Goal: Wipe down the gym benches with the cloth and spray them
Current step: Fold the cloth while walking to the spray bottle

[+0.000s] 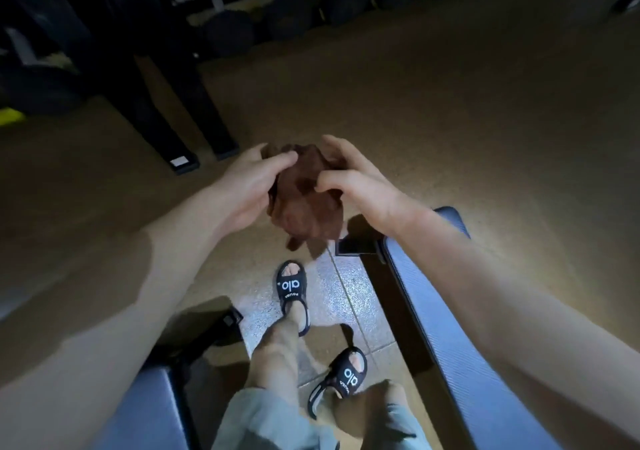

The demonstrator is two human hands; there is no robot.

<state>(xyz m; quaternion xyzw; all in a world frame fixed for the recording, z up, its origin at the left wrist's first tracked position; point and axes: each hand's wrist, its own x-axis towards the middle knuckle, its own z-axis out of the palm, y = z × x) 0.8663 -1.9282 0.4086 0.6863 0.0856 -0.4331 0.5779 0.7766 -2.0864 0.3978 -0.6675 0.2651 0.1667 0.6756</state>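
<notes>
A crumpled brown cloth (304, 204) hangs in the air in front of me, bunched between both hands. My left hand (247, 190) cups it from the left with the thumb on top. My right hand (360, 179) pinches its upper right edge with the fingers curled over it. A blue padded gym bench (446, 339) runs along the right under my right forearm. The corner of a second blue bench (145, 404) shows at the lower left. No spray bottle is in view.
My feet in black slides (292, 290) stand on the tiled floor between the two benches. A black rack leg (166, 120) slants across the floor at the upper left. Dark dumbbells (291, 17) line the back. The room is dim.
</notes>
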